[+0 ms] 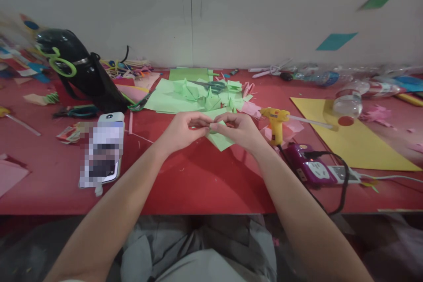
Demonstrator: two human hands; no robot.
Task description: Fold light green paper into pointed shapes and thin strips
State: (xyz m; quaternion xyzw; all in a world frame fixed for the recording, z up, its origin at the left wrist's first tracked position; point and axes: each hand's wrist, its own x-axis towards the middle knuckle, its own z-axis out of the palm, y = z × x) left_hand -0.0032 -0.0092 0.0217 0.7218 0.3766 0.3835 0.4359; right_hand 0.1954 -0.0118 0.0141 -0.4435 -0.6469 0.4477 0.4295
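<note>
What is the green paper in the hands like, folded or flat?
Folded. The green paper shows a pointed, creased shape, pinched between the left hand and right hand.

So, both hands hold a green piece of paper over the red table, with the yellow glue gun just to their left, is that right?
Not quite: the head view shows the yellow glue gun just to their right, beside the right hand. Otherwise yes: the left hand and right hand hold the green piece of paper over the red table.
</note>
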